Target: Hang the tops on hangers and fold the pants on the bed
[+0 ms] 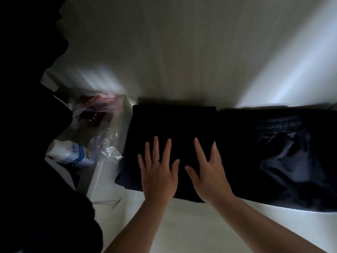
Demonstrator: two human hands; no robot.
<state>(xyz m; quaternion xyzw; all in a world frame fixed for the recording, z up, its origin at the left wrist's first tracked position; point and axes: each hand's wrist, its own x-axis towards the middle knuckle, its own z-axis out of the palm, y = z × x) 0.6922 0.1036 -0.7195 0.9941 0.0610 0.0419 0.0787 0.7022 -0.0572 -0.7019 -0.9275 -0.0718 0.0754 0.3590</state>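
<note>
A folded pair of black pants [169, 123] lies on the white bed [164, 225] in front of me. My left hand [157, 170] presses flat on its near part, fingers straight and spread. My right hand [209, 170] lies flat beside it on the same fold, fingers straight. A second dark pair of pants [284, 161] with an elastic waistband lies next to the first, to the right, on the bed.
Left of the bed lie clear plastic bags [102, 143], a red-printed bag [94, 110] and a white-and-blue pack [73, 154]. Dark clothing [27, 106] fills the left edge of view. A white wall [182, 52] stands behind the bed.
</note>
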